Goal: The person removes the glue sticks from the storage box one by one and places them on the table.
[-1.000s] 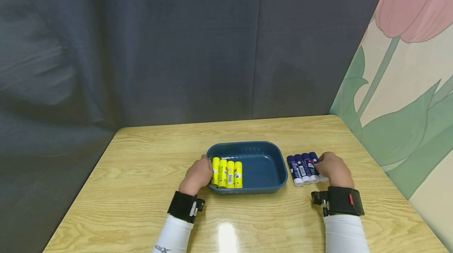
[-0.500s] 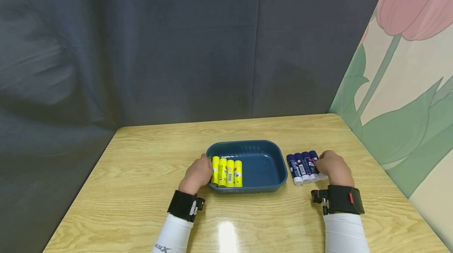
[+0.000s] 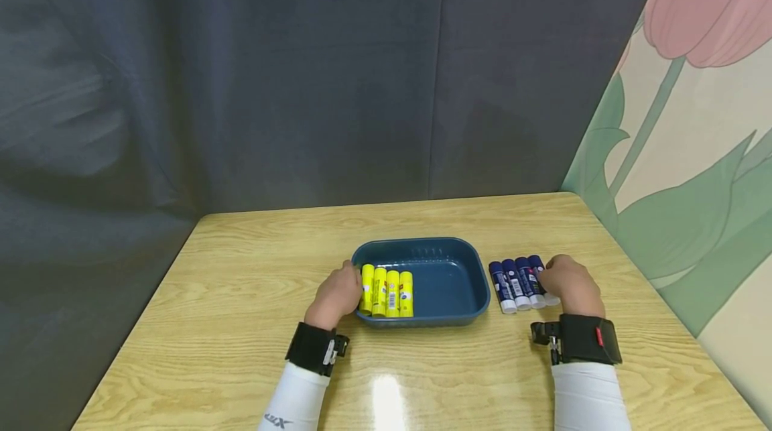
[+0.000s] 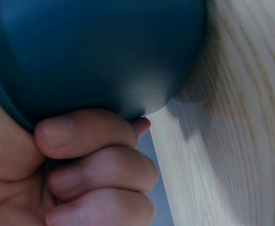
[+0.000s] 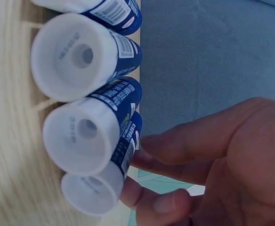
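In the head view my left hand [image 3: 340, 291] grips the left wall of a blue tray [image 3: 449, 320]. The left wrist view shows curled fingers [image 4: 100, 169] under the tray's wall [image 4: 100, 52]. Inside, along the tray's left side, several yellow glue sticks [image 3: 393, 293] lie side by side. To the tray's right, several dark blue glue sticks with white bases [image 3: 508, 287] lie in a close row on the table. My right hand [image 3: 569, 285] is at the row's right end, thumb and fingertips pinching the outermost blue glue stick [image 5: 126, 149]. Its middle is partly hidden in the head view.
The wooden table [image 3: 241, 344] reaches back to a dark grey curtain [image 3: 313, 82]. A wall painted with a tulip [image 3: 693, 169] rises along the right edge. Camera bands [image 3: 582, 339] sit on both wrists.
The blue glue sticks at the row's right end have shifted very slightly right, along with my right hand. My left hand and the tray hold still.
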### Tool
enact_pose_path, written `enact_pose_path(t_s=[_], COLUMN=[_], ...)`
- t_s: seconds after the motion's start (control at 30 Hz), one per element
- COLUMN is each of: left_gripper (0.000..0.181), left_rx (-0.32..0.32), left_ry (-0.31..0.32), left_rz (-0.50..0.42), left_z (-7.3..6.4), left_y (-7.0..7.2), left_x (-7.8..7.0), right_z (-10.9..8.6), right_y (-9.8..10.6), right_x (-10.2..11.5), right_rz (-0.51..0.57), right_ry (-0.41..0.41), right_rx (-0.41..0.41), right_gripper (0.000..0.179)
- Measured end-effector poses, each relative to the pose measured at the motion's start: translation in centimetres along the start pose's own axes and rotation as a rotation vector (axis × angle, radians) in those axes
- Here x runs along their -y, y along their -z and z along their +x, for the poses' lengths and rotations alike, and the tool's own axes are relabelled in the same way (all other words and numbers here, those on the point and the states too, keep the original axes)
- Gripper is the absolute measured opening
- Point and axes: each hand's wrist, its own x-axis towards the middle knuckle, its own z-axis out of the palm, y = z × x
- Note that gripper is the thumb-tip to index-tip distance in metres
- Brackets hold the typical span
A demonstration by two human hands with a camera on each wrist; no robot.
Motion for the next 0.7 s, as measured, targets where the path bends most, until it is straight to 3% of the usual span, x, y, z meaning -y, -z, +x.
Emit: enact_pose_path(t_s=[0.7], left_gripper=[0.045], left_rx=[-0.009], left_ry=[-0.014], left_rz=[0.016], left_z=[0.08], left_y=[-0.01], left_x=[0.09], right_z=[-0.09], right_y=[0.11], right_x=[-0.07], right_rz=[0.006], right_ry=[0.007], right_rx=[-0.018], right_gripper=[0.045])
